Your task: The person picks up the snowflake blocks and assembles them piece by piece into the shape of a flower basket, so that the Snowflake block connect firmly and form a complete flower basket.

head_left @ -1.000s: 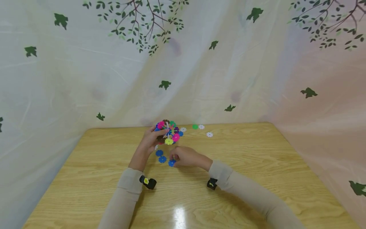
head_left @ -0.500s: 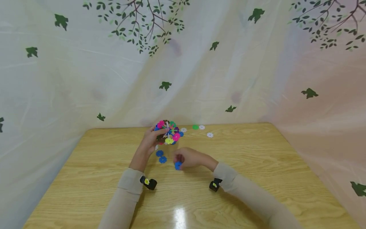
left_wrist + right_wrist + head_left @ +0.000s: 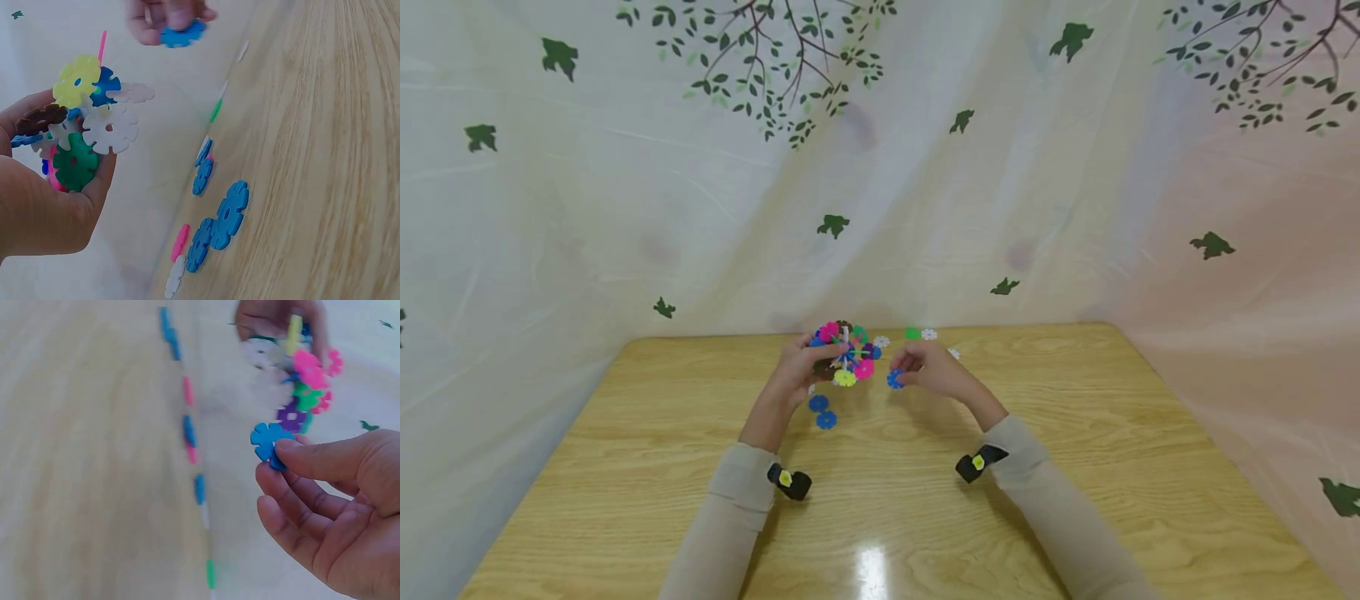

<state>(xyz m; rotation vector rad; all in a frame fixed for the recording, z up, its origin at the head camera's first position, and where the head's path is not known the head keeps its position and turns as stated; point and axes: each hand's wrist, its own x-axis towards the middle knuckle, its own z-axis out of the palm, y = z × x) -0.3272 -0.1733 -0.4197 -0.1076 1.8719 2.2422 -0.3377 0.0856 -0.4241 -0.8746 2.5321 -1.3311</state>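
My left hand grips a ball-like cluster of interlocking plastic flower discs, raised over the far part of the table. Yellow, green, white, brown and blue discs show in it in the left wrist view, where the green disc lies near my fingers. To the right of the cluster, my right hand pinches a single blue flower disc between thumb and fingers. That disc is apart from the cluster in the head view. Part of the cluster is hidden behind my left fingers.
Two blue discs lie on the wooden table in front of the left hand. Farther back are a green disc and several white discs. A printed cloth hangs behind the table's far edge.
My right hand has picked the blue disc up from the table and carried it right and away from me, level with the cluster. The left hand has tilted the cluster slightly.
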